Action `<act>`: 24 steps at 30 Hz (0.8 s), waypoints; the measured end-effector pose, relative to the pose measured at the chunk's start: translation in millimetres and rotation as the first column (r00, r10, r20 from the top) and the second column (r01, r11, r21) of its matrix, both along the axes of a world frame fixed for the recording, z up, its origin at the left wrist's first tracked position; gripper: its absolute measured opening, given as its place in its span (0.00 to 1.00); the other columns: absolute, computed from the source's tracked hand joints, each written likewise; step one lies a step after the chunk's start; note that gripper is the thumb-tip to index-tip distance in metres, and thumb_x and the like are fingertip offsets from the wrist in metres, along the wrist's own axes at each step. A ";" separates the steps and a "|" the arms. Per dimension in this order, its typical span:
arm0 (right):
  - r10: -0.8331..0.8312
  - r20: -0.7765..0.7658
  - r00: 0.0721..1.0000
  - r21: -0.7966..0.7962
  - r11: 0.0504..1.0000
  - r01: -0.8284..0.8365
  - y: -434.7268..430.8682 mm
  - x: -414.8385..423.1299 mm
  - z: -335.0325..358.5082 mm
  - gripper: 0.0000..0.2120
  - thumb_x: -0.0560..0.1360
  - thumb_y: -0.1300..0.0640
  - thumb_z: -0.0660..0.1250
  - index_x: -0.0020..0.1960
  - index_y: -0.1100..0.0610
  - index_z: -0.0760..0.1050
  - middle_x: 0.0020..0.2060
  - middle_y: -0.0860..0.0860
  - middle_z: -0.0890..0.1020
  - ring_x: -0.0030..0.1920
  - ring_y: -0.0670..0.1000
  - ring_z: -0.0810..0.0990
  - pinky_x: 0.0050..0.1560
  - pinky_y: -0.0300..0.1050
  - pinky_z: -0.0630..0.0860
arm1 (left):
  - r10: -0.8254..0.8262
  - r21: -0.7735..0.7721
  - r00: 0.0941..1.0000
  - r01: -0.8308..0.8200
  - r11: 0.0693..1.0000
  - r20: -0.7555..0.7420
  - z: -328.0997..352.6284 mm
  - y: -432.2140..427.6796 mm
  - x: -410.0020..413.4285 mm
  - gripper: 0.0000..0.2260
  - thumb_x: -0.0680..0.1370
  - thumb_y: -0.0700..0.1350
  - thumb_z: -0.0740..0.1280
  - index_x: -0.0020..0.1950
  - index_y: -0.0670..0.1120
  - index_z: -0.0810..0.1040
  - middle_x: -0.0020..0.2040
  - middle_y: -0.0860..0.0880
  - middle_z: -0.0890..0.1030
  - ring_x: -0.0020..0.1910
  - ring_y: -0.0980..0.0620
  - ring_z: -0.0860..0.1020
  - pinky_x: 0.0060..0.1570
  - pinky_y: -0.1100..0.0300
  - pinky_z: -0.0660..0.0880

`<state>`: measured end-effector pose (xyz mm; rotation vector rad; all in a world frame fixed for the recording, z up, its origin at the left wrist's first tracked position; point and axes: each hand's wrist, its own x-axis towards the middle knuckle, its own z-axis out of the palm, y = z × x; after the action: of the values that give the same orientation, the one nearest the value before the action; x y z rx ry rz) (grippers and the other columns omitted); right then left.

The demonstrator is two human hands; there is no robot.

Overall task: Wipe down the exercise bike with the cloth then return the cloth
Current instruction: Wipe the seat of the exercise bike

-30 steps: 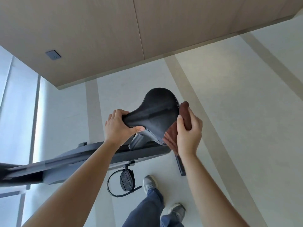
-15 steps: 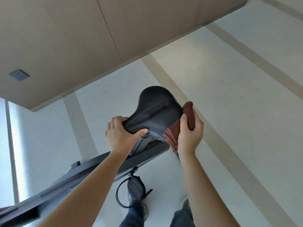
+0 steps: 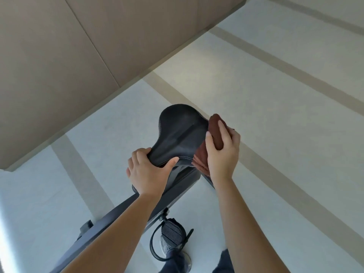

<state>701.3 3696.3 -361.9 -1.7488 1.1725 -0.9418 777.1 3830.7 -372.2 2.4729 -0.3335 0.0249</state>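
The exercise bike's black saddle [image 3: 180, 131] sits in the middle of the view, its narrow nose towards me. My left hand [image 3: 147, 171] grips that nose, thumb on top and fingers curled round its left side. My right hand [image 3: 222, 154] holds a folded reddish-brown cloth [image 3: 215, 128] and presses it against the saddle's right edge; the cloth's lower folds hang below the palm. The dark bike frame [image 3: 118, 217] runs down to the lower left beneath my left forearm.
A black pedal with a strap loop [image 3: 171, 236] hangs below the frame, above my shoe and trouser legs. Pale floor with tan stripes [image 3: 275, 95] spreads to the right. A beige panelled wall [image 3: 78, 46] stands behind the saddle.
The view has swung, so the wall and frame sit at a steeper angle. Both hands stay on the saddle; my right hand with the cloth shifted slightly along the right edge.
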 end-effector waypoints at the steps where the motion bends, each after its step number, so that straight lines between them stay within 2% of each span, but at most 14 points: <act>1: 0.116 -0.149 0.982 -0.123 0.983 -0.134 -9.7 4.3 5.8 0.18 0.72 0.53 0.68 0.62 0.53 0.75 0.59 0.56 0.75 0.55 0.57 0.74 0.55 0.48 0.73 | 0.001 -0.003 1.000 -0.001 1.000 0.004 -0.2 0.0 0.1 0.32 0.59 0.59 0.77 0.55 0.43 0.73 0.53 0.46 0.76 0.55 0.44 0.71 0.55 0.50 0.65; 3: 0.311 -0.420 0.853 -0.212 0.880 -0.425 -26.9 13.4 16.4 0.19 0.73 0.49 0.67 0.63 0.50 0.74 0.62 0.55 0.73 0.55 0.60 0.72 0.54 0.51 0.72 | 0.004 -0.004 1.000 -0.004 1.000 0.005 -0.7 -1.0 0.5 0.33 0.58 0.59 0.77 0.54 0.42 0.73 0.53 0.46 0.76 0.55 0.44 0.71 0.55 0.50 0.65; 5: 0.431 -0.520 0.738 -0.205 0.776 -0.597 -37.6 16.5 24.0 0.20 0.73 0.50 0.66 0.64 0.49 0.73 0.64 0.54 0.72 0.56 0.61 0.70 0.55 0.54 0.72 | 0.005 -0.010 1.000 -0.005 1.000 0.009 -1.4 -1.0 0.8 0.33 0.58 0.59 0.77 0.54 0.42 0.73 0.52 0.46 0.76 0.55 0.44 0.72 0.54 0.49 0.65; 6: 0.465 -0.526 0.712 -0.224 0.732 -0.644 -40.2 13.0 25.3 0.19 0.73 0.51 0.66 0.64 0.50 0.73 0.64 0.54 0.73 0.57 0.62 0.70 0.56 0.55 0.73 | 0.007 -0.013 1.000 -0.007 1.000 0.010 -1.9 -0.8 1.1 0.32 0.57 0.59 0.77 0.53 0.43 0.73 0.52 0.47 0.76 0.54 0.44 0.72 0.54 0.49 0.65; 9: 0.513 -0.525 0.679 -0.372 0.579 -0.726 -36.0 -11.6 17.3 0.17 0.72 0.55 0.67 0.60 0.52 0.76 0.61 0.56 0.76 0.59 0.64 0.72 0.57 0.57 0.73 | 0.018 -0.018 1.000 -0.018 1.000 0.003 -2.7 -0.3 1.5 0.32 0.56 0.60 0.77 0.52 0.44 0.73 0.51 0.48 0.76 0.52 0.45 0.72 0.52 0.50 0.66; 12: 0.535 -0.574 0.620 -0.428 0.450 -0.784 -35.7 -16.7 16.0 0.16 0.70 0.54 0.69 0.58 0.52 0.78 0.59 0.56 0.78 0.58 0.65 0.74 0.56 0.58 0.74 | 0.031 -0.015 0.999 -0.031 0.999 -0.011 -1.9 -1.0 1.9 0.31 0.56 0.60 0.77 0.52 0.46 0.73 0.50 0.50 0.76 0.52 0.46 0.72 0.52 0.54 0.64; 14: 0.577 -0.636 0.512 -0.408 0.312 -0.858 -40.9 0.6 24.3 0.16 0.71 0.53 0.68 0.58 0.51 0.78 0.59 0.56 0.78 0.58 0.64 0.74 0.55 0.59 0.74 | 0.030 -0.009 0.999 -0.030 0.999 -0.019 -1.3 -1.0 2.3 0.31 0.56 0.61 0.76 0.52 0.46 0.73 0.50 0.50 0.76 0.51 0.47 0.72 0.52 0.55 0.64; 17: 0.636 -0.725 0.266 -0.275 0.086 -0.958 -37.9 32.3 35.9 0.16 0.74 0.52 0.64 0.61 0.50 0.75 0.62 0.55 0.75 0.61 0.64 0.70 0.57 0.60 0.71 | 0.029 0.006 0.999 -0.029 1.000 -0.014 0.8 -1.7 3.5 0.32 0.56 0.62 0.76 0.52 0.46 0.73 0.50 0.50 0.76 0.51 0.48 0.72 0.52 0.56 0.64; 19: 0.642 -0.750 0.161 -0.203 0.008 -0.979 -39.9 38.8 37.5 0.17 0.75 0.51 0.63 0.64 0.50 0.73 0.64 0.55 0.73 0.63 0.64 0.68 0.59 0.61 0.68 | 0.036 0.025 0.999 -0.036 0.999 -0.024 1.7 -1.2 3.7 0.33 0.56 0.63 0.76 0.53 0.46 0.73 0.50 0.51 0.76 0.51 0.48 0.73 0.52 0.56 0.65; 21: 0.665 -0.739 0.108 -0.195 -0.057 -0.979 -56.2 32.4 37.6 0.18 0.74 0.52 0.65 0.64 0.50 0.73 0.64 0.55 0.74 0.63 0.63 0.68 0.58 0.61 0.69 | 0.045 0.030 0.999 -0.045 0.999 -0.021 1.9 -1.5 3.1 0.33 0.55 0.63 0.76 0.53 0.46 0.73 0.49 0.51 0.76 0.50 0.49 0.73 0.51 0.57 0.65; 24: 0.731 -0.675 0.105 -0.197 -0.041 -0.980 -85.4 19.7 39.7 0.19 0.72 0.53 0.68 0.62 0.50 0.75 0.62 0.54 0.76 0.60 0.62 0.71 0.55 0.61 0.73 | 0.065 0.024 0.998 -0.064 0.998 -0.017 1.9 -2.3 2.1 0.33 0.55 0.61 0.77 0.52 0.46 0.73 0.49 0.52 0.76 0.50 0.48 0.73 0.51 0.57 0.66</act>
<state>721.0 3610.9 -322.2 -2.7043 -0.5094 -0.0301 779.2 3828.4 -370.3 2.5047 -0.2478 0.0266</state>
